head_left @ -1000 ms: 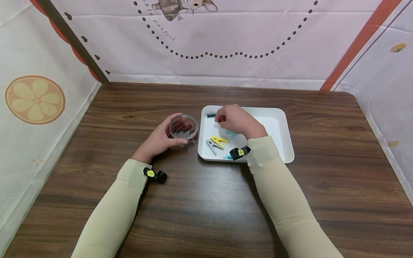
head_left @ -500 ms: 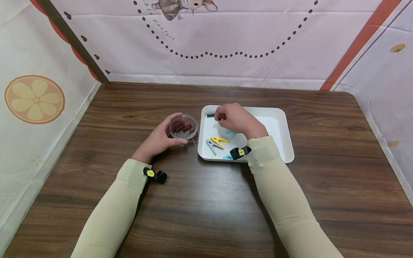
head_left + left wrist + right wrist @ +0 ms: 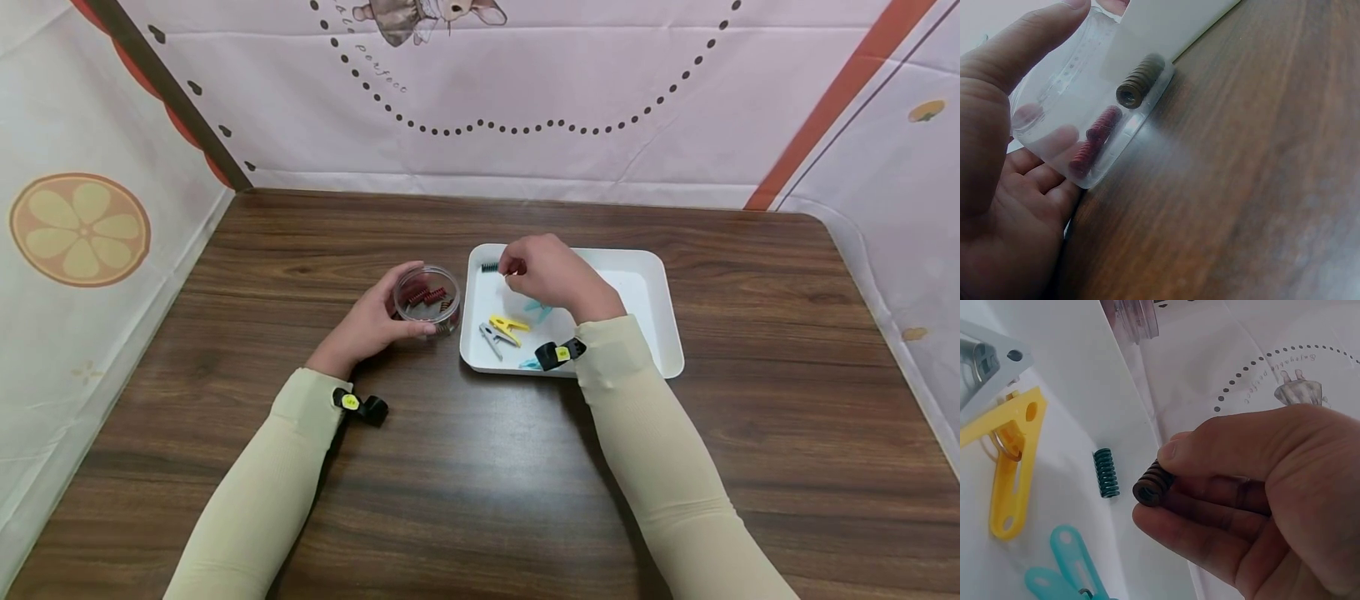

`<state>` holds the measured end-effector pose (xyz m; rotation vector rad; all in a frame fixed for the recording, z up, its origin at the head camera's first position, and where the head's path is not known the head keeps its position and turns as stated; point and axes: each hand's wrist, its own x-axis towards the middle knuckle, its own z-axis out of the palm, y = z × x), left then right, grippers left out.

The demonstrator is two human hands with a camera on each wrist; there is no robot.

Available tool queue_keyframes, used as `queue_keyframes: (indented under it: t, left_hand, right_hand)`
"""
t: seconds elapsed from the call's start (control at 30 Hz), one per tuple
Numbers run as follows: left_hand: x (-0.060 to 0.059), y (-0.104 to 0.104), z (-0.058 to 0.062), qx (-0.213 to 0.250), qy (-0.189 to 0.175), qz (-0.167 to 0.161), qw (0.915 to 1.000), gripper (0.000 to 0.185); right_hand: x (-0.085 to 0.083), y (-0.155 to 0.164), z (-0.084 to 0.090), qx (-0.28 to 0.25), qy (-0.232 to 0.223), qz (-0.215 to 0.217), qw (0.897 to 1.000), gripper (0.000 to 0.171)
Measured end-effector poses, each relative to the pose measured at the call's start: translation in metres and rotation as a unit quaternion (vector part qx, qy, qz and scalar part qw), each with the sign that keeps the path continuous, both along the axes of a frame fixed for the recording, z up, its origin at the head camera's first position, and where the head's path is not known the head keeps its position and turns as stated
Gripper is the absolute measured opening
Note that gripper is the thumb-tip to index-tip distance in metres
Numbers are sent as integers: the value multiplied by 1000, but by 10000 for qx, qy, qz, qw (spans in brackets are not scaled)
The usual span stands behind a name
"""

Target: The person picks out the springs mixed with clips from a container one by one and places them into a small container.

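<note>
My left hand (image 3: 369, 321) grips a clear round jar (image 3: 402, 314) on the table, thumb on the near side and fingers around the far side. Inside the jar lie red springs (image 3: 1104, 124) and a brown spring (image 3: 1138, 82). Over the left part of a white tray (image 3: 637, 325), my right hand (image 3: 555, 275) pinches another brown spring (image 3: 1152, 484) between thumb and fingers. A dark green spring (image 3: 1106, 473) lies in the tray close by those fingertips, near the far left corner.
Also in the tray are a yellow clothespin (image 3: 510, 324), a grey clothespin (image 3: 492, 339) and light-blue clothespins (image 3: 1079, 569), partly hidden by the right arm in the head view. Printed cloth (image 3: 525, 83) hangs along the back and sides of the wooden table (image 3: 465, 483).
My right hand has shifted slightly up and away from me over the tray, with its fingers still pinched. The left hand and the jar stay in place.
</note>
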<state>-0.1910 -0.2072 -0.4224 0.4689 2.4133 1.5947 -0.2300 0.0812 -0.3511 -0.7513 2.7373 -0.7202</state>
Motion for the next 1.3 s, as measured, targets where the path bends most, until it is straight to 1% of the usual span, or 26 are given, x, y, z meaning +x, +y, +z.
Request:
queue_keyframes:
  t: [0.27, 0.4, 0.57, 0.63, 0.7, 0.87, 1.0, 1.13, 1.3]
  left_hand:
    - [-3, 2, -2, -74, 36, -27, 10000, 91]
    - [-6, 3, -1, -105, 68, -51, 9999, 92]
    - [-9, 4, -1, -143, 57, -90, 9998, 92]
    - [-8, 3, -3, -164, 20, -96, 9998, 90]
    - [-6, 2, -6, -162, -26, -98, 9998, 90]
    - [5, 0, -14, -359, -68, 1, 9993, 92]
    - [12, -4, -22, -522, -32, 71, 9986, 93]
    - [21, -6, -34, -508, -10, 88, 9987, 92]
    - [34, -8, -51, -468, -45, 250, 9986, 90]
  right_hand:
    - [3, 3, 3, -134, 204, -38, 9997, 20]
    - [3, 4, 6, -207, 259, -118, 9994, 20]
    - [4, 4, 7, -289, 237, -207, 9991, 19]
    - [6, 3, 6, -312, 230, -199, 9991, 19]
    - [8, 1, 4, -332, 238, -174, 9990, 18]
    - [14, -5, -5, -373, 360, -25, 9987, 16]
    - [18, -10, -12, -383, 431, 46, 9983, 16]
    - [25, -12, -24, -431, 504, 55, 9978, 15]
    - [35, -17, -39, -610, 493, 62, 9969, 10]
